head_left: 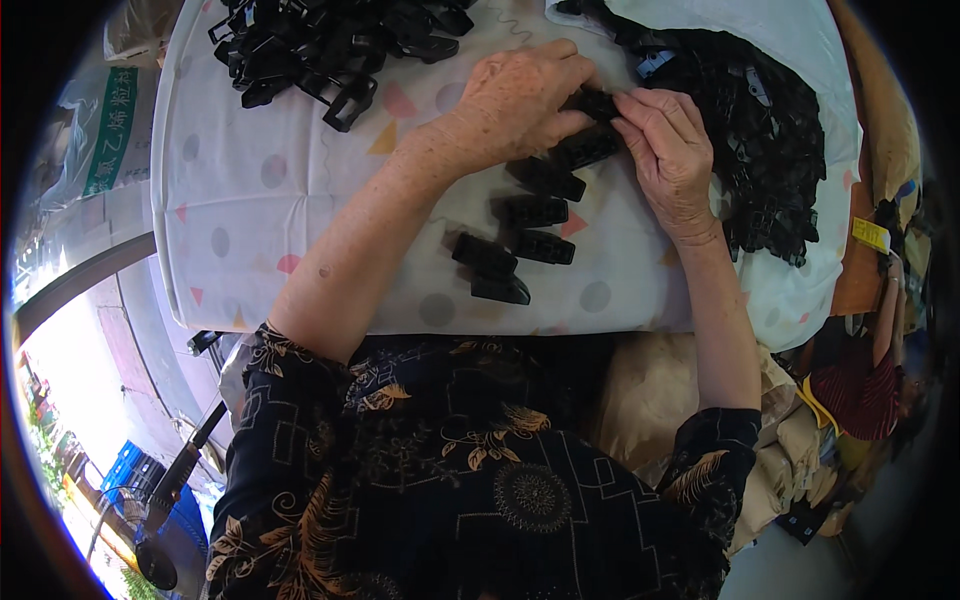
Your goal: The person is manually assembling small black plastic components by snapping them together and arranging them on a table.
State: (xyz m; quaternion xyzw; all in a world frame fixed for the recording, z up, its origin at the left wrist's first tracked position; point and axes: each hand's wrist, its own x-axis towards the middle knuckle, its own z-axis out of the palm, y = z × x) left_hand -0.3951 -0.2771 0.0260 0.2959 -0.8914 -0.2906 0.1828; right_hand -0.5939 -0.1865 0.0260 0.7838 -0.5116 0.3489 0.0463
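Note:
My left hand [525, 105] reaches over the table with its thumb and fingers closed around a small black plastic part [594, 104]. From the other side, my right hand [670, 150] pinches at the same part; its fingertips hide where they touch. Just below lies another black plastic piece [585, 150]. Several similar blocky pieces trail down toward the table's near edge, among them one piece [548, 178] by my left wrist and a leaning pair [488, 262] at the near end.
A pile of black plastic frames [340, 45] lies at the far left. At the right is a larger heap of dark parts [765, 140]. The table has a pale patterned cover [240, 220]. Brown bags [650, 390] stand beyond its near right edge.

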